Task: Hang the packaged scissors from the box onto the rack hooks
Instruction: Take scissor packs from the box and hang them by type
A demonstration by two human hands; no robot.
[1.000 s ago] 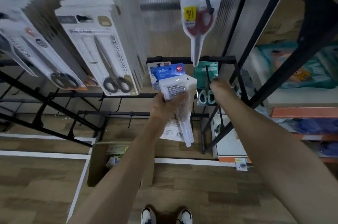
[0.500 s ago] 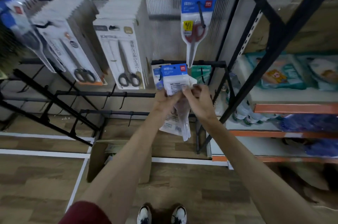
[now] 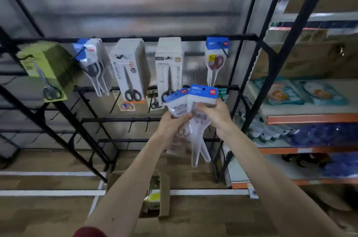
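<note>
My left hand [image 3: 172,124] grips a small bunch of blue-topped scissor packs [image 3: 176,103] in front of the black wire rack [image 3: 147,39]. My right hand [image 3: 215,114] pinches the front scissor pack [image 3: 203,93] and holds it a little apart from the bunch, back side toward me. On the top bar's rightmost hook [image 3: 222,48] hangs one matching pack with red-handled scissors [image 3: 216,58]. The cardboard box [image 3: 155,194] stands open on the floor below my arms.
Other scissor packs fill the top row: green [image 3: 46,70], blue [image 3: 91,62], white with orange [image 3: 129,74], white [image 3: 169,66]. Lower bars carry bare hooks [image 3: 133,126]. An orange-edged shelf unit [image 3: 310,118] with goods stands at the right.
The view tilted up, showing more of the rack. My right hand came from the lower hooks to the bunch and has pulled the front pack to the right, away from the others.
</note>
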